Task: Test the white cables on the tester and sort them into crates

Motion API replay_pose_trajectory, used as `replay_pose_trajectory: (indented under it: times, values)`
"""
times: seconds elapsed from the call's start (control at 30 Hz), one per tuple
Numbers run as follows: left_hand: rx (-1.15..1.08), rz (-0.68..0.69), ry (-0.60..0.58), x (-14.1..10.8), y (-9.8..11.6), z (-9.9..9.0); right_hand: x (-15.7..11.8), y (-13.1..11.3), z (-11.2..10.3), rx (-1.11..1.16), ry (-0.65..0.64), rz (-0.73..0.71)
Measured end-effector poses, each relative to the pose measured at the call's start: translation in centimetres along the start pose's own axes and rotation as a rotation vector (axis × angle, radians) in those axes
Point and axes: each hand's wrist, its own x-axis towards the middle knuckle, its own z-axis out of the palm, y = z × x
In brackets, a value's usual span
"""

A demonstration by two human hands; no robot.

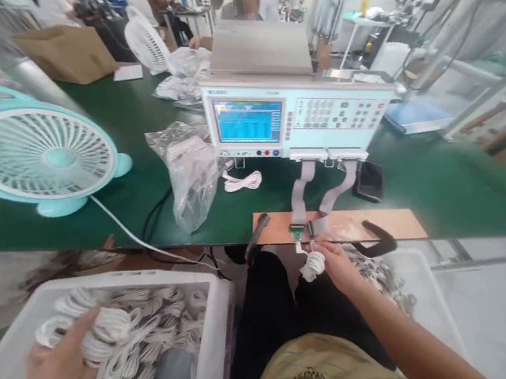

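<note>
My left hand [56, 377], at the lower left, is closed around a coiled white cable bundle [108, 333] above a white bin [120, 279] heaped with similar cables. At the bench edge, my right hand [337, 265] pinches a plug end of another coiled white cable [313, 266]; its fingertips partly hide that end. This coil hangs just below a small green connector board [297, 233]. Grey ribbon cables [298, 199] run from the connectors up to a tester [294, 115] with a lit blue screen. Under the connectors is a copper-coloured board [399, 221].
Dark clamps [258, 238] grip the board's edge. A phone [369, 181], a plastic bag [193, 178], a coiled white cable [243, 181] and a turquoise fan [43, 155] are on the green bench. A second bin [425, 272] stands at right. Behind the tester is a person [247, 4].
</note>
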Motion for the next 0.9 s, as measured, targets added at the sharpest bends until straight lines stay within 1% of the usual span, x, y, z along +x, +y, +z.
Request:
replay_pose_trajectory:
  times: [0.03,0.07,0.1,0.13,0.17,0.2,0.27,0.3,0.33,0.4,0.43,0.5,0.6,0.67,0.73,0.8,0.83,0.9]
  values:
    - [-0.088,-0.026,-0.078,-2.0,0.8,1.3,0.0,0.1,0.0,0.024,-0.002,0.004]
    - [-0.155,-0.047,-0.194,-4.1,1.6,3.1,-0.1,0.1,-0.1,0.04,-0.003,0.005]
    - [-0.18,-0.073,-0.374,-6.2,2.4,5.2,-0.2,0.1,-0.1,0.051,-0.005,0.006]
    - [-0.18,-0.071,-0.547,-8.3,3.1,7.6,-0.3,0.1,-0.1,0.059,-0.009,0.008]
    - [-0.163,-0.042,-0.694,-10.1,3.8,10.3,-0.4,0.1,-0.1,0.067,-0.016,0.009]
    - [-0.144,-0.028,-0.799,-11.7,4.3,12.9,-0.4,0.1,0.0,0.075,-0.025,0.009]
    - [-0.18,-0.018,-0.931,-13.9,5.1,17.9,-0.5,0.0,0.0,0.092,-0.042,0.007]
    - [-0.215,-0.019,-0.987,-14.7,5.4,19.9,-0.4,0.0,0.0,0.101,-0.052,0.002]
    - [-0.261,-0.024,-1.034,-15.3,5.6,21.5,-0.4,0.0,0.0,0.112,-0.061,-0.003]
    - [-0.341,-0.047,-1.097,-16.0,5.8,23.7,-0.3,0.1,0.0,0.137,-0.076,-0.017]
    - [-0.368,-0.062,-1.106,-16.2,5.8,24.2,-0.2,0.1,0.0,0.151,-0.076,-0.027]
    - [-0.392,-0.083,-1.073,-16.7,5.8,24.7,-0.2,0.1,0.0,0.176,-0.059,-0.043]
    - [-0.385,-0.106,-0.987,-17.6,5.4,24.5,-0.6,0.2,0.3,0.184,-0.056,-0.032]
    - [-0.378,-0.134,-0.946,-18.5,4.9,24.2,-1.2,0.2,0.4,0.154,-0.091,0.004]
    - [-0.386,-0.198,-0.938,-19.5,4.3,23.9,-1.9,0.2,-0.3,0.081,-0.137,0.024]
    - [-0.387,-0.324,-0.95,-20.4,3.7,23.6,-2.8,0.1,-2.2,-0.037,-0.178,0.016]
    - [-0.376,-0.4,-0.955,-20.7,3.5,23.4,-3.2,0.0,-3.8,-0.129,-0.201,0.006]
    - [-0.35,-0.521,-0.955,-21.0,2.9,23.4,-4.1,-0.3,-7.7,-0.405,-0.245,-0.017]
